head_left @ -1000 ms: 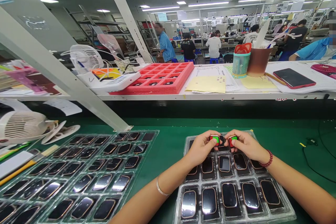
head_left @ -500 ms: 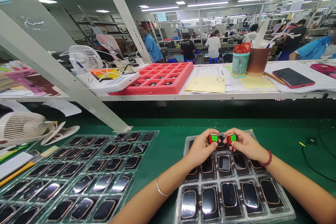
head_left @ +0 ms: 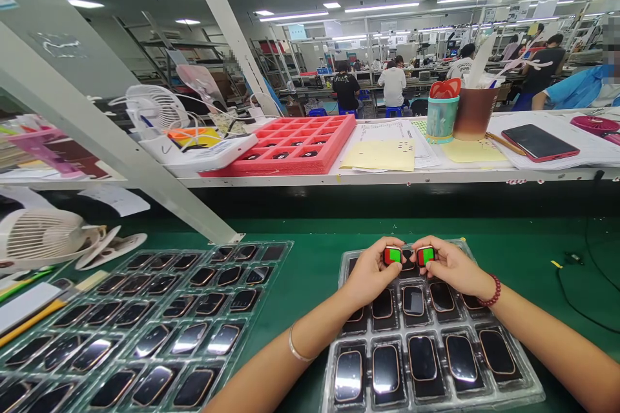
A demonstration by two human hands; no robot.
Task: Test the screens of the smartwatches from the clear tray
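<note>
My left hand (head_left: pixel 371 271) pinches a smartwatch (head_left: pixel 392 255) without a strap, its lit screen showing red and green blocks. A second smartwatch (head_left: pixel 426 256) with the same red and green screen is gripped between the thumb and fingers of my right hand (head_left: pixel 453 268). Both watches are held side by side, a small gap apart, over the far end of a clear plastic tray (head_left: pixel 404 335). In that tray's pockets lie several dark-screened watches (head_left: pixel 423 358) with gold-coloured rims. A bangle is on my left wrist, a beaded bracelet on my right.
More clear trays (head_left: pixel 162 300) of dark watches cover the green bench to the left. A white fan (head_left: pixel 41 235) stands behind them. The shelf holds a red foam tray (head_left: pixel 310 142), cups and a phone (head_left: pixel 540 142). A black cable (head_left: pixel 576 303) lies at right.
The watch in my right hand has shifted very slightly left, towards the other one. Both hands keep their hold.
</note>
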